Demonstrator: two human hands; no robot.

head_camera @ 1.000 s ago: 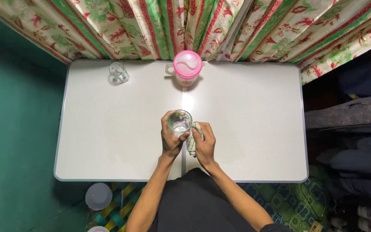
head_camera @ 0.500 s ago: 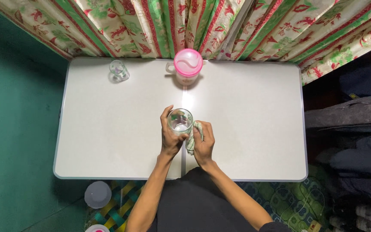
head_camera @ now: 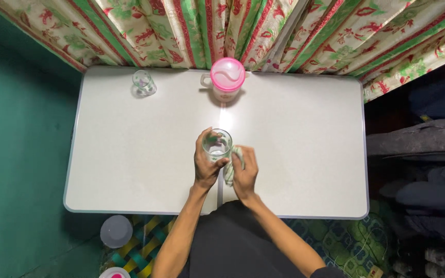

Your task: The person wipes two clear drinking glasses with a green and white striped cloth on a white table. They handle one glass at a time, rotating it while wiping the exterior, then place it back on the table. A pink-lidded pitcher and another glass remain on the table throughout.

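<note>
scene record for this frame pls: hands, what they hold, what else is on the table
left hand: grips a clear glass, upright, over the table
right hand: presses a pale green cloth against the side of that glass
table: white, rectangular
far edge, middle: jug with pink lid
far left corner: second small glass, untouched
backdrop: floral striped curtain
floor, lower left: grey round lid

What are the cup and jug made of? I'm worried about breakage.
The cup looks like clear glass: see-through, with glints. The jug seems plastic: a glossy opaque pink lid on a pale body. The rag against the cup looks like soft, folded cloth.
</note>
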